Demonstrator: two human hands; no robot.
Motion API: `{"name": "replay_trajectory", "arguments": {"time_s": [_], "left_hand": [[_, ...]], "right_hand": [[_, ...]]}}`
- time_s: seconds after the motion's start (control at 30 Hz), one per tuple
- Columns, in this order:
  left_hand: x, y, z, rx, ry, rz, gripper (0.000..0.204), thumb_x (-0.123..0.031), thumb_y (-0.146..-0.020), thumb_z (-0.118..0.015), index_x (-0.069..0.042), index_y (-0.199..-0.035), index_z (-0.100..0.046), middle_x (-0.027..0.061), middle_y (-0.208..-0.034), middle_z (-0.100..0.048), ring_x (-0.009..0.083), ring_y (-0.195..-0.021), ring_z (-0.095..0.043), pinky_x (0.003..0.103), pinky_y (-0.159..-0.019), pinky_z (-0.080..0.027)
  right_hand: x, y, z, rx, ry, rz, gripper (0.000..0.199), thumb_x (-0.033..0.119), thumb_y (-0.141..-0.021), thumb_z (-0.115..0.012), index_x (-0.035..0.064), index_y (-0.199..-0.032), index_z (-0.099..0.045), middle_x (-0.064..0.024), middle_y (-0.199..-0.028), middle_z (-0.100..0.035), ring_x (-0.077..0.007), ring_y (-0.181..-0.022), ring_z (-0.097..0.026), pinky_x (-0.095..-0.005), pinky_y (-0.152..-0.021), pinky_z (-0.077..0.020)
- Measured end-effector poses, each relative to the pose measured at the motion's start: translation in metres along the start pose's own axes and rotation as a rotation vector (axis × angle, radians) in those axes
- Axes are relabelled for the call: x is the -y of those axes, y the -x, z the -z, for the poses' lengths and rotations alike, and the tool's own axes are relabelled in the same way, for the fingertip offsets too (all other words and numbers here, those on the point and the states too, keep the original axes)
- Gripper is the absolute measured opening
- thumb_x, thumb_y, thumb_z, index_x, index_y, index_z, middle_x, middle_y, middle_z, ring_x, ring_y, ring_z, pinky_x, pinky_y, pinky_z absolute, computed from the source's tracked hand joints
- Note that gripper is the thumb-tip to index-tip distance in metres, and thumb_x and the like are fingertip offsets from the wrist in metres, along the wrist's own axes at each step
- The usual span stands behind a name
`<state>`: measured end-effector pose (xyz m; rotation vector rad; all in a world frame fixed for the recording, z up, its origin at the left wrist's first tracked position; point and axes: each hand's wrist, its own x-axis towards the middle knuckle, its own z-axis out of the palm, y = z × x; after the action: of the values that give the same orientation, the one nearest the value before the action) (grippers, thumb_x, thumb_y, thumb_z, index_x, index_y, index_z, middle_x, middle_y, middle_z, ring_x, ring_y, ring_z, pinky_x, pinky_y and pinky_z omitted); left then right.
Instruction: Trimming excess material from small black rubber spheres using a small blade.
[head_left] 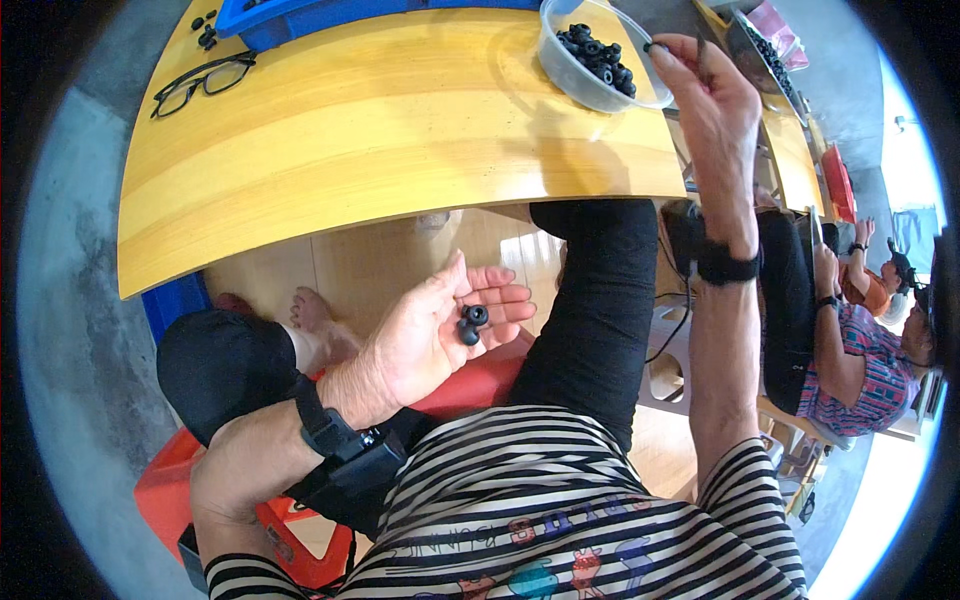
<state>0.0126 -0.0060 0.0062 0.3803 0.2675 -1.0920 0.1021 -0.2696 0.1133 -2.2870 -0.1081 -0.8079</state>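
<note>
- The left hand [450, 325] is resting palm up before the person's body, its fingers spread loosely and lightly bent; it is cradling a small cluster of black pieces [472, 322] without gripping them.
- The right hand [710, 100] is hovering at the far right corner of the table [380, 150], its thumb and forefinger closing in a pinch on one dark piece [656, 47], too small for its shape to be told.
- The cluster is lying at seven o'clock from the right fingertips, well apart; its pieces are stubby, their line running roughly from one to seven o'clock.
- The clear bowl [548, 48], holding a heap of similar pieces [600, 65], is standing at nine o'clock from the right fingertips and at one o'clock from the left palm. The right hand is being the nearer; whether it is touching the rim cannot be told.
- The table's front edge is crossing between left palm and bowl; the bowl's rim is standing between right fingertips and heap.
- Eyeglasses [205, 85] are lying toward ten o'clock from the left palm, with a blue tray [300, 25] sitting beyond them.
- A co-worker [860, 360] is sitting at five o'clock from the right hand.
</note>
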Motion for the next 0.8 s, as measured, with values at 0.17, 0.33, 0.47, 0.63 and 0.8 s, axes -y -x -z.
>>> {"name": "replay_trajectory", "arguments": {"time_s": [0.17,0.33,0.47,0.63,0.8], "left_hand": [[-0.008,0.003,-0.008,0.035,0.083,-0.029,0.057,-0.049,-0.094,-0.034,0.001,-0.116,-0.05,0.0198,-0.121,-0.052,0.0302,-0.113,-0.051,0.039,-0.094,-0.043],[-0.011,0.006,-0.009,0.036,0.106,-0.093,0.059,-0.05,-0.094,-0.033,0.002,-0.118,-0.048,0.0196,-0.122,-0.051,0.0307,-0.115,-0.049,0.039,-0.098,-0.04],[-0.006,0.004,0.0,0.021,0.051,-0.144,0.06,-0.052,-0.093,-0.035,0.001,-0.117,-0.05,0.0146,-0.116,-0.054,0.0255,-0.107,-0.053,0.037,-0.093,-0.044],[-0.003,0.004,-0.003,0.053,0.041,-0.126,0.059,-0.053,-0.094,-0.032,-0.002,-0.116,-0.051,0.0106,-0.107,-0.055,0.0224,-0.101,-0.052,0.036,-0.088,-0.044],[-0.004,0.004,-0.003,0.043,0.004,-0.135,0.047,-0.045,-0.095,-0.039,-0.003,-0.113,-0.052,0.0079,-0.104,-0.054,0.0185,-0.096,-0.05,0.031,-0.084,-0.045]], "right_hand": [[-0.003,0.006,-0.006,0.109,0.045,-0.061,0.027,0.019,-0.086,-0.063,0.0026,-0.107,-0.064,0.0006,-0.086,-0.062,-0.0058,-0.078,-0.054,-0.0194,-0.07,-0.0431],[0.06,0.086,-0.006,0.288,0.0,-0.222,0.021,0.011,-0.079,-0.068,0.0054,-0.098,-0.066,-0.0001,-0.079,-0.063,-0.0066,-0.069,-0.054,-0.0217,-0.06,-0.0436],[0.074,0.145,-0.027,0.6,-0.152,0.006,0.029,0.001,-0.069,-0.069,0.006,-0.097,-0.064,-0.0063,-0.081,-0.061,-0.0151,-0.065,-0.059,-0.0238,-0.058,-0.0469],[0.077,0.162,-0.04,0.6,-0.208,-0.12,0.037,0.002,-0.068,-0.069,0.0037,-0.104,-0.059,-0.0095,-0.086,-0.059,-0.0217,-0.074,-0.066,-0.0309,-0.062,-0.0533],[0.075,0.16,-0.042,0.618,-0.167,-0.058,0.038,0.006,-0.07,-0.07,0.0047,-0.107,-0.059,-0.009,-0.083,-0.059,-0.0209,-0.072,-0.064,-0.0308,-0.062,-0.0524]]}}
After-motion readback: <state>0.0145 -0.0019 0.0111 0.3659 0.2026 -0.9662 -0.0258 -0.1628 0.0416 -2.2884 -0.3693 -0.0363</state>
